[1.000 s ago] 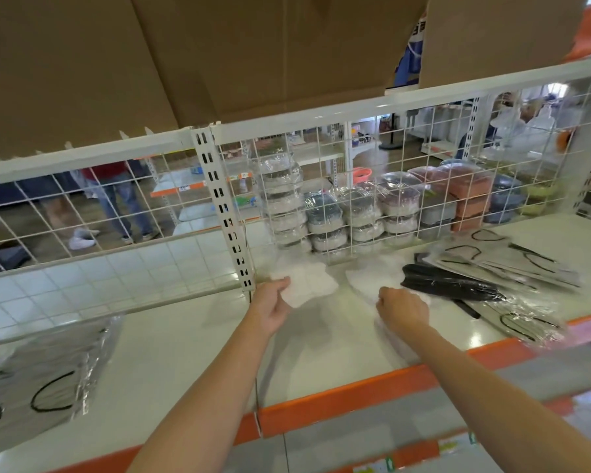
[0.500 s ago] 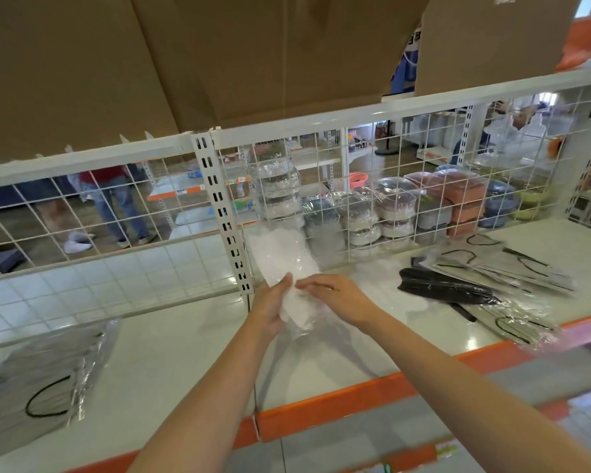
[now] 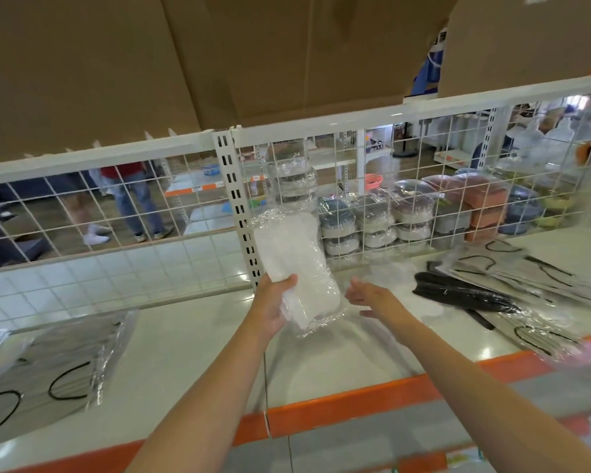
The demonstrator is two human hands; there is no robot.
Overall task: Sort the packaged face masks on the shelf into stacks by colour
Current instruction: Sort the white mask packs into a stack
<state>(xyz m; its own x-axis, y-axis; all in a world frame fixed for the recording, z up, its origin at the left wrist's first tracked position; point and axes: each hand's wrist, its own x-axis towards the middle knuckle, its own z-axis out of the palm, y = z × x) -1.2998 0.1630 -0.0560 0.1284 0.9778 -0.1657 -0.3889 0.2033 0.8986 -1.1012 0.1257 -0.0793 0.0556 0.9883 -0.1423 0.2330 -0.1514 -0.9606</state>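
Observation:
My left hand point(image 3: 273, 307) grips a pack of white face masks point(image 3: 297, 264) in clear wrap, held upright above the middle of the white shelf point(image 3: 191, 356). My right hand point(image 3: 372, 297) hovers just right of the pack, fingers apart, holding nothing. More white packs point(image 3: 388, 269) lie blurred at the back behind it. A black mask pack point(image 3: 464, 295) lies on the right among grey mask packs with black ear loops point(image 3: 526, 268). Another stack of grey packs point(image 3: 55, 363) rests at the far left.
A white wire grid point(image 3: 406, 186) backs the shelf, with wrapped bowls point(image 3: 372, 220) behind it. Brown cardboard boxes point(image 3: 151, 63) hang overhead. An orange strip point(image 3: 355, 401) edges the shelf front. People's legs point(image 3: 133, 203) show in the aisle beyond.
My left hand lifted a white mask pack off the shelf and stood it upright. My right hand came over to touch it, then let go and moved off to the right.

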